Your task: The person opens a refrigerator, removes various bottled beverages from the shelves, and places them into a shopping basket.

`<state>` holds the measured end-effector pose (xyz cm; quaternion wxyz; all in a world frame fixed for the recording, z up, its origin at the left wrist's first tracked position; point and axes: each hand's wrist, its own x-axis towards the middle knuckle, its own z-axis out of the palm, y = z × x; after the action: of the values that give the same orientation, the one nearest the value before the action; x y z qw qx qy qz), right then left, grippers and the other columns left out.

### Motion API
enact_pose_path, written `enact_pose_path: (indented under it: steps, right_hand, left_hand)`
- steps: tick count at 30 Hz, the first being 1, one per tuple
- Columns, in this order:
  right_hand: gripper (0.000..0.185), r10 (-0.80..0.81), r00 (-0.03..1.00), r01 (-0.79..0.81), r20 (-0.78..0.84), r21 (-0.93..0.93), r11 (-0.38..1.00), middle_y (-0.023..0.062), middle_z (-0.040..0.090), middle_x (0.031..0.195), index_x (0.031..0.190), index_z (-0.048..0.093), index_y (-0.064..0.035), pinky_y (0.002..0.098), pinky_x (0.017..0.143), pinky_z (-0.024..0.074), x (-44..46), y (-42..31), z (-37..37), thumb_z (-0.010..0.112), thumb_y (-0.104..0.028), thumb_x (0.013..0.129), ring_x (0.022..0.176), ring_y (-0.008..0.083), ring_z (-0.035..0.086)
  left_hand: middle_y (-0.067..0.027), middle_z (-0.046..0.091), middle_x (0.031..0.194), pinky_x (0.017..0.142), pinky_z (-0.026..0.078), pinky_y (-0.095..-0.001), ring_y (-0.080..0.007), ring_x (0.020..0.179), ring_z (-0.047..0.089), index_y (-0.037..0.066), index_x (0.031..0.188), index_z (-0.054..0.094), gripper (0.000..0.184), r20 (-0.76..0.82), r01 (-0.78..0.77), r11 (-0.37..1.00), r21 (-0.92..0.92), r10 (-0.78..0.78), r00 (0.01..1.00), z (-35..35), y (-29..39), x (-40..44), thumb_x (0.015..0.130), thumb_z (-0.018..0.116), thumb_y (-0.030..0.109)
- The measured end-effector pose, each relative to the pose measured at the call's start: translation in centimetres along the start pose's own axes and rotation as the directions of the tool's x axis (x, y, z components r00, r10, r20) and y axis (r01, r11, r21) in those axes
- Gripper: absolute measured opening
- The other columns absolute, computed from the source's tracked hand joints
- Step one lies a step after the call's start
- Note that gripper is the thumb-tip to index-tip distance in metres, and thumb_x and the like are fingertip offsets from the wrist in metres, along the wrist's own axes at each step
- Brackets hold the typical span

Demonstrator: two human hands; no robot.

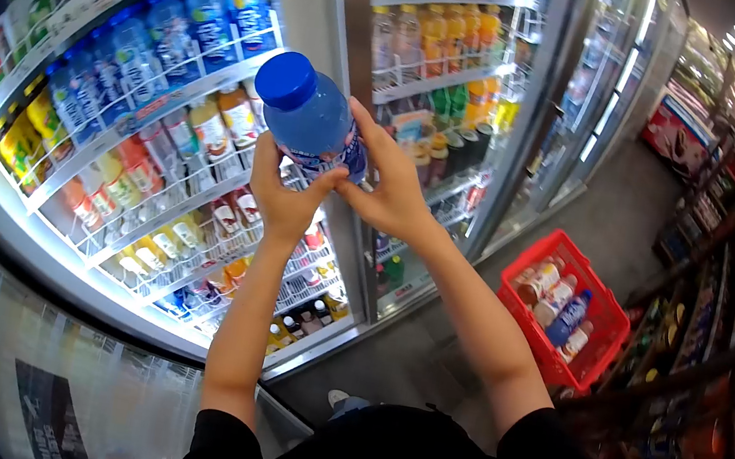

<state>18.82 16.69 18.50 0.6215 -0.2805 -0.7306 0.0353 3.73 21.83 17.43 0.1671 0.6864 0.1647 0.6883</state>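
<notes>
A blue plastic drink bottle (322, 123) with a blue screw cap is held up before the fridge, its cap tilted toward the upper left. My left hand (283, 193) is wrapped round its lower left side, and my right hand (390, 176) grips it from the right. Both thumbs meet on the label, which they partly cover. Behind my hands, similar blue-capped bottles (169, 34) stand in a row on an upper shelf of the lit drinks fridge. Below them, shelves carry other bottles (212, 126) with pale and coloured labels.
A red shopping basket (613, 314) with several bottles stands on the floor to my right. The open fridge door (65, 346) is at lower left. Closed glass doors (549, 95) line the aisle ahead, and stocked shelves (711, 281) run along the right.
</notes>
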Motion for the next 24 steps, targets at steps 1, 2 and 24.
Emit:
enact_pose_path:
  steps: [1,2,24]
  right_hand:
    - [0.085,0.039,0.999,-0.040,-0.015,-0.074,0.996,0.0173,0.057,0.126,0.151,0.032,-0.0073,0.0378,0.101,0.0415,-1.3,-0.5,-2.4,0.074,-0.005,0.077,0.115,0.0311,0.056]
    - [0.085,0.053,0.997,-0.059,-0.050,-0.123,0.991,0.0171,0.057,0.125,0.151,0.032,-0.0072,0.0375,0.101,0.0421,-2.8,-0.5,-4.3,0.074,-0.004,0.077,0.115,0.0307,0.056]
    - [0.079,0.644,0.416,-0.868,-0.642,-0.068,0.493,0.0223,0.049,0.142,0.152,0.029,-0.0107,0.0373,0.105,0.0416,-39.5,-8.6,-31.0,0.068,-0.001,0.083,0.130,0.0299,0.050]
  left_hand:
    - [-0.0053,0.060,0.098,0.082,0.046,-0.0306,-0.0173,0.092,0.058,0.002,0.110,0.057,0.058,0.033,0.025,0.998,-0.061,-0.024,0.999,2.4,0.1,-1.0,0.068,0.089,0.024]
    - [-0.0059,0.060,0.100,0.083,0.047,-0.0310,-0.0175,0.093,0.059,0.002,0.112,0.056,0.058,0.068,0.051,0.994,-0.093,-0.045,0.997,4.7,0.8,-1.9,0.069,0.089,0.023]
    - [-0.0191,0.063,0.116,0.085,0.053,-0.0294,-0.0188,0.101,0.064,-0.009,0.143,0.035,0.074,0.870,0.865,0.490,-0.110,-0.373,0.322,36.6,12.1,-34.0,0.087,0.073,0.019]
